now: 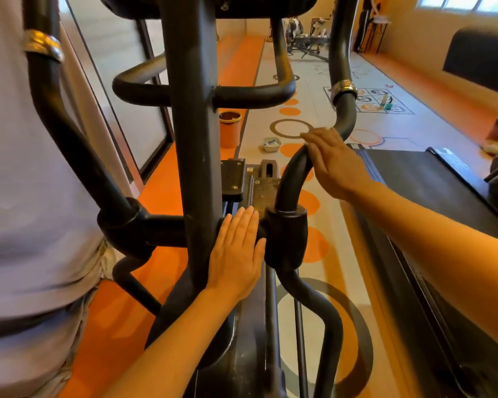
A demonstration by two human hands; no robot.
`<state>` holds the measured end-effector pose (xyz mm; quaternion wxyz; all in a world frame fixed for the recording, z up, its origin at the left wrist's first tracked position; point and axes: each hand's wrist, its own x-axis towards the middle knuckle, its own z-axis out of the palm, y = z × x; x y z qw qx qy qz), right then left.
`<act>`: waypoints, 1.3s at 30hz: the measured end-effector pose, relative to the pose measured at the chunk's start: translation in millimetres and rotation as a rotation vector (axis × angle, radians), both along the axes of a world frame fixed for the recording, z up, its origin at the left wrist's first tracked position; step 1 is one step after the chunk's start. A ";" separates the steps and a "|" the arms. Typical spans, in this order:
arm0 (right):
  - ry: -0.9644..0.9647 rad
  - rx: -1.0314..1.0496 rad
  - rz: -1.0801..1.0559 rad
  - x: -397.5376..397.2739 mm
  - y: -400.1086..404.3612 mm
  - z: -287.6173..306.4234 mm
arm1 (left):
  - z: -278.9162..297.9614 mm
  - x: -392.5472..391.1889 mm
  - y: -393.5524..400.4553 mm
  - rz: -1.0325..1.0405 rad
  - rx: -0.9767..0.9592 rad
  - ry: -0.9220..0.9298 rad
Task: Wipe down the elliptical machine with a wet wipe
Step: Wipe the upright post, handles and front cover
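The black elliptical machine fills the view, its central post [194, 139] rising up the middle. My left hand [237, 254] lies flat with straight fingers against the lower post, beside the black pivot joint [285, 237]. My right hand [332, 162] rests with flat fingers on the curved right swing arm [292, 173]. No wipe shows in either hand; anything under the palms is hidden. A small white tub [270, 144] with packets sits on the floor ahead.
A person in a grey shirt [26, 182] stands close on the left behind the left swing arm [78, 156]. An orange bin [230, 129] stands ahead. A treadmill [431, 182] lies to the right. More gym gear [308, 38] stands at the back.
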<state>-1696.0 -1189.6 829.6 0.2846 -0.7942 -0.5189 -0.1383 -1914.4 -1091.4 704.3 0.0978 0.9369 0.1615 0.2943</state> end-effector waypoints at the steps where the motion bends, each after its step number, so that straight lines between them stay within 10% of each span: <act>1: 0.051 0.036 -0.006 -3.2 1.0 1.0 | 1.5 2.0 -0.5 0.005 -0.026 -0.016; 11: -0.342 -0.230 0.461 -31.1 -20.9 -41.1 | 4.6 18.8 -0.8 -0.078 0.013 -0.056; 20: 0.329 0.238 -0.017 32.3 -1.1 -17.2 | 5.7 14.9 3.1 -0.134 0.002 -0.031; 30: 0.085 0.096 0.258 4.9 -19.3 -36.6 | 5.0 15.2 -0.5 -0.116 0.031 -0.001; 39: 0.315 0.273 0.137 8.9 -9.1 -32.9 | 5.1 18.0 -9.7 -0.082 -0.036 0.009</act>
